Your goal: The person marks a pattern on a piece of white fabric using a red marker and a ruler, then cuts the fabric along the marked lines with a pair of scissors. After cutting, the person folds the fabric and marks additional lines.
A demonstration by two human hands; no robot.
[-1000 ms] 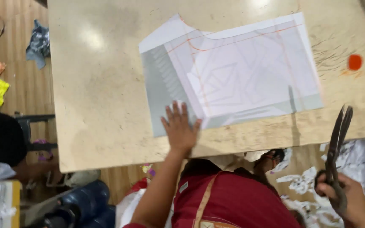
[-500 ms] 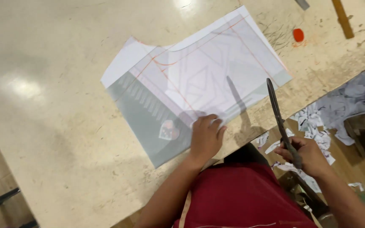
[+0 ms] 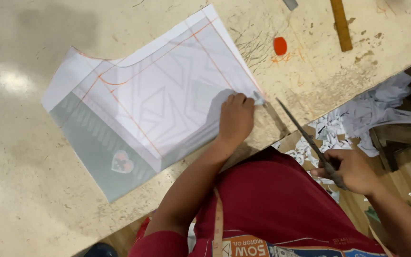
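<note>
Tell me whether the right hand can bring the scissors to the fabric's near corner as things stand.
Probably yes. The right hand holds the scissors, tips pointing at the fabric corner, which the left hand pins. Only bare table edge lies between.

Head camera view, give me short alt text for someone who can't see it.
A person's left hand presses the corner of layered white fabric marked with orange lines on a worn table, while the right hand holds closed scissors off the table edge. Fabric scraps lie below; an orange chalk sits nearby.
</note>
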